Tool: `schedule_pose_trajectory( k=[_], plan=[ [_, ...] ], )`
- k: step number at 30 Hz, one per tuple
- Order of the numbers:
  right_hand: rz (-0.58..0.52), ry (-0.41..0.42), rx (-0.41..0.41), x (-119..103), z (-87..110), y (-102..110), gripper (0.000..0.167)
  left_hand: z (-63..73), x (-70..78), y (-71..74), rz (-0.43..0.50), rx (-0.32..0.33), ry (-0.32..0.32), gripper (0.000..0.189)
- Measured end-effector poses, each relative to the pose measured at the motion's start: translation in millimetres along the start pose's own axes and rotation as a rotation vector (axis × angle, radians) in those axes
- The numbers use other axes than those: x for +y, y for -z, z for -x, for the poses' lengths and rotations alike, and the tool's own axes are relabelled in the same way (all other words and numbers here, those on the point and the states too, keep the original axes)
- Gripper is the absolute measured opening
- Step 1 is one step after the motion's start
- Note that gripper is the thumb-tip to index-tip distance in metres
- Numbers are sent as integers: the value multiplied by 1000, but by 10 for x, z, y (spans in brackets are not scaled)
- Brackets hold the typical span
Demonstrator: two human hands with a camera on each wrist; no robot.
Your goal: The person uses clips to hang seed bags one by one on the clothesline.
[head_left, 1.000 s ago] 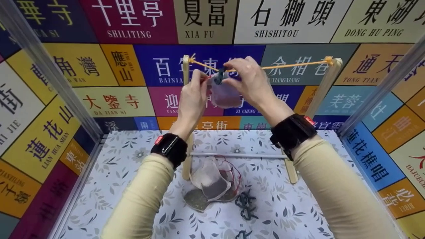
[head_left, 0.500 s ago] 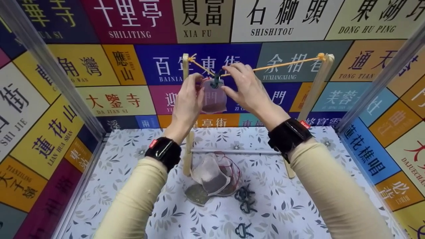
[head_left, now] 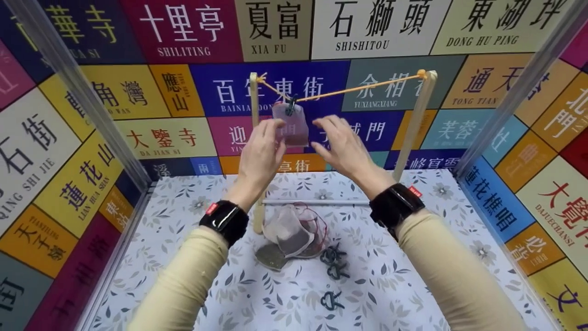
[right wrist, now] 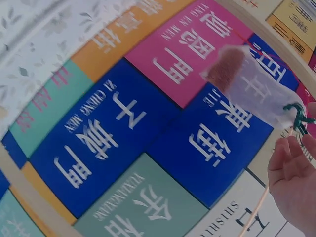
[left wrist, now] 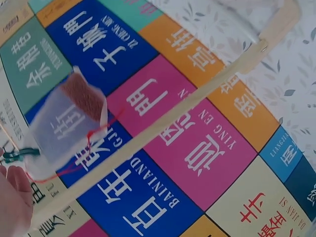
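Note:
A small translucent drawstring bag (head_left: 294, 129) with reddish-brown filling hangs from an orange cord (head_left: 358, 91). A dark green clip (head_left: 290, 106) fastens its top to the cord, which sags there. In the left wrist view, the bag's (left wrist: 69, 121) red string dangles loosely. My left hand (head_left: 261, 149) is at the bag's left edge with relaxed fingers; whether it touches cannot be told. My right hand (head_left: 342, 145) is just right of the bag, apart from it, its fingers spread and holding nothing.
Wooden posts (head_left: 415, 124) hold the cord's ends, with a white rod (head_left: 317, 202) low between them. More bags (head_left: 294, 232) with red strings lie heaped on the patterned tabletop (head_left: 197, 285). Several green clips (head_left: 331, 301) lie right of the heap. A lettered wall (head_left: 257, 27) stands behind.
My right hand has let go of the clip and moved down and away from the bag. The left hand has lowered from the bag's top. The bag now hangs from the clip.

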State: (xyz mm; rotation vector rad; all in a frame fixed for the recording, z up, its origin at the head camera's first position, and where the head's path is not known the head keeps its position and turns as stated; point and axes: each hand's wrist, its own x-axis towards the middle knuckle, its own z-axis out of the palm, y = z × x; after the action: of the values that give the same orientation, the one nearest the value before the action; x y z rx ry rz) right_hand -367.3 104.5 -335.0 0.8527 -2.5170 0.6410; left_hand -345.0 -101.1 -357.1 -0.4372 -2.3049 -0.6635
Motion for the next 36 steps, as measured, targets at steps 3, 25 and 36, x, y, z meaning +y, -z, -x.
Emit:
schedule_pose_trajectory(
  k=[3, 25, 36],
  plan=[
    [-3, -21, -86, 23, 211, -42, 37, 167, 89, -33, 24, -76, -56, 30],
    [-34, -56, -771, 296, 1914, -889, 13, 1876, 474, -768, 134, -470, -83, 31],
    [-94, -311, -913, 271, 2604, -1282, 50, 2710, 387, -1094, 243, -811, 118, 57]
  ],
)
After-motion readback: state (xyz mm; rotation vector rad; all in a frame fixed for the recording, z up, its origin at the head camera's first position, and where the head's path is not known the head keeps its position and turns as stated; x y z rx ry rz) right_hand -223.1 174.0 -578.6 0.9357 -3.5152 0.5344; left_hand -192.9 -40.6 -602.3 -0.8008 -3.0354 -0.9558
